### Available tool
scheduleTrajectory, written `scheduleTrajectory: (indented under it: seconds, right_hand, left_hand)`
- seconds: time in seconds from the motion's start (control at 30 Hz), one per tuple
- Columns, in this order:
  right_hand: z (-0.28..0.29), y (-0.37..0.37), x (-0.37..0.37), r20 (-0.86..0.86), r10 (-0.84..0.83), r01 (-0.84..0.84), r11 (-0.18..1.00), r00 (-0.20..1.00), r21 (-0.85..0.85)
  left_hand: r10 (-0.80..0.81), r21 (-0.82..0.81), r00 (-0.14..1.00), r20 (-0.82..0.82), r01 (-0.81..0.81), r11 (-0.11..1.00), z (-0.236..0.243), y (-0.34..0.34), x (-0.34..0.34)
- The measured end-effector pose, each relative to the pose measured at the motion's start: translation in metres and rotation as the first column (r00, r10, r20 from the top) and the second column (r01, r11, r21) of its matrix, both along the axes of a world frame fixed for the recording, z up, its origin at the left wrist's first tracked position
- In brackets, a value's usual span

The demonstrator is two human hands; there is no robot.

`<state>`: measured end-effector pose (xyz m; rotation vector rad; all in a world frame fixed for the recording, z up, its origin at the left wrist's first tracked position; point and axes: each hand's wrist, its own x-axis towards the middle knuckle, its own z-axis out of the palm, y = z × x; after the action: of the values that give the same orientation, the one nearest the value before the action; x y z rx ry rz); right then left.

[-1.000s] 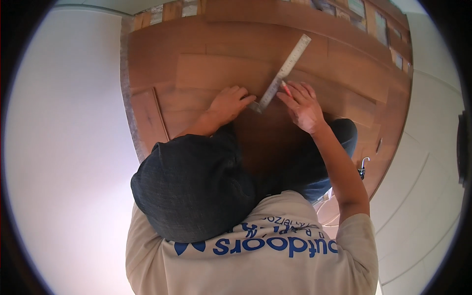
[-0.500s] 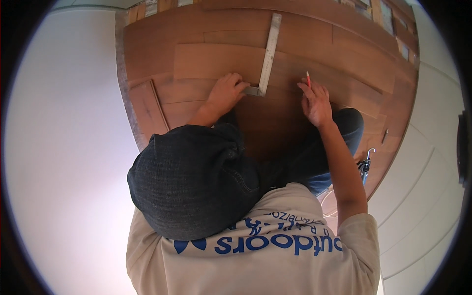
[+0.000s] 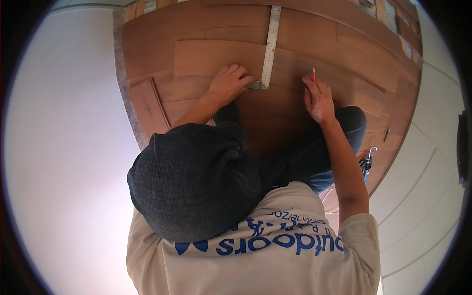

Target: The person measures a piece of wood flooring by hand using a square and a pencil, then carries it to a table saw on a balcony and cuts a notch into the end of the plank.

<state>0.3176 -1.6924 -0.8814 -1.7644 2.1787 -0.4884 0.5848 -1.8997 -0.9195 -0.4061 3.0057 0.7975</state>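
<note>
My left hand point(image 3: 228, 85) is closed at the short arm of a metal carpenter's square point(image 3: 270, 51). The square's long ruled blade points away from me across a loose wooden plank point(image 3: 216, 57). That plank lies on top of other reddish-brown floorboards. To the right of the square, my right hand point(image 3: 320, 104) holds a red pencil point(image 3: 313, 75) between thumb and fingers, tip upward. The pencil is apart from both the square and the plank.
A short board piece point(image 3: 149, 104) lies at the left, near the pale wall point(image 3: 64, 98). Right of my knee point(image 3: 350, 123) are a metal hooked tool point(image 3: 367, 164) and a small dark object point(image 3: 387, 134). Open wooden framing point(image 3: 391, 14) shows at the far right corner.
The square has slid slightly away from me and its corner has swung a little right, with my left hand moving along. My right hand and the pencil have shifted slightly right.
</note>
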Motion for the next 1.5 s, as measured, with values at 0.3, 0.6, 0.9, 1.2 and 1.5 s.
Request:
scheduleTrajectory:
  seconds: [0.3, 0.6, 0.9, 1.2, 1.5]
  right_hand:
    - [-0.012, 0.001, -0.003, 0.052, -0.066, 0.062, 0.996, 0.996, 0.069]
    - [-0.01, -0.016, 0.009, 0.157, -0.243, 0.224, 0.965, 0.957, 0.134]
    - [-0.013, -0.069, 0.058, 0.283, -0.473, 0.441, 0.881, 0.834, 0.171]
    - [-0.022, -0.09, 0.075, 0.273, -0.495, 0.442, 0.866, 0.825, 0.234]
    - [-0.028, -0.093, 0.072, 0.231, -0.491, 0.437, 0.865, 0.84, 0.246]
  left_hand:
    - [-0.263, -0.061, 0.964, 0.046, 0.265, 0.962, 0.001, -0.019, -0.034]
    - [-0.338, -0.032, 0.941, 0.012, 0.338, 0.941, -0.025, -0.031, -0.038]
    - [-0.328, -0.086, 0.941, 0.076, 0.334, 0.939, -0.026, -0.031, -0.037]
    - [-0.32, -0.104, 0.942, 0.102, 0.33, 0.938, -0.028, -0.03, -0.039]
    - [-0.316, -0.113, 0.944, 0.097, 0.326, 0.939, -0.029, -0.029, -0.039]
